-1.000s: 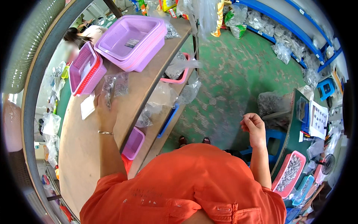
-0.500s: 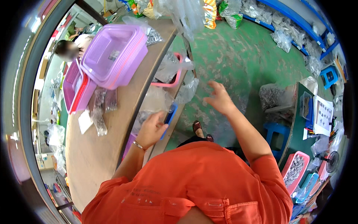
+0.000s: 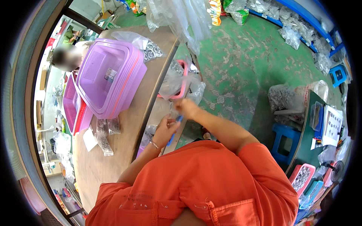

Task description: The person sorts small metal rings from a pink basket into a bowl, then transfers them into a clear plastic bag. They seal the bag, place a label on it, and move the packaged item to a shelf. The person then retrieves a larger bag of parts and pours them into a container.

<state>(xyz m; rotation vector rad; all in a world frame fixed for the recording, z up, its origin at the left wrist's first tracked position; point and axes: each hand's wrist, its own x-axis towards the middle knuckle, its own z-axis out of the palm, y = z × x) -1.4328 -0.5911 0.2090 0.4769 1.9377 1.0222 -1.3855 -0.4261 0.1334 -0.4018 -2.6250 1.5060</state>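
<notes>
My left hand (image 3: 166, 131), a bracelet at its wrist, is over the low shelf (image 3: 156, 113) beside the wooden table, its fingers bent together. What they pinch is too small to make out. Close by on the right, my right hand (image 3: 187, 109) is smeared by motion, so its fingers do not show clearly. Partly under my left hand lies a blue tray (image 3: 171, 140), of which only an edge shows. Just beyond both hands a pink basket (image 3: 183, 83) holds clear plastic bags (image 3: 171, 81). Another clear bag (image 3: 150, 130) lies left of my left hand.
Stacked purple baskets (image 3: 126, 84) stand on the wooden table (image 3: 126, 145), near small bags of parts (image 3: 103, 141). Clear plastic sheeting (image 3: 177, 22) hangs ahead. To the right are a blue stool (image 3: 284, 141) and a green table (image 3: 310, 107). A person (image 3: 68, 56) is at far left.
My right hand has swung left from over the floor to beside my left hand. My left hand has shifted slightly right, its fingers now more bent.
</notes>
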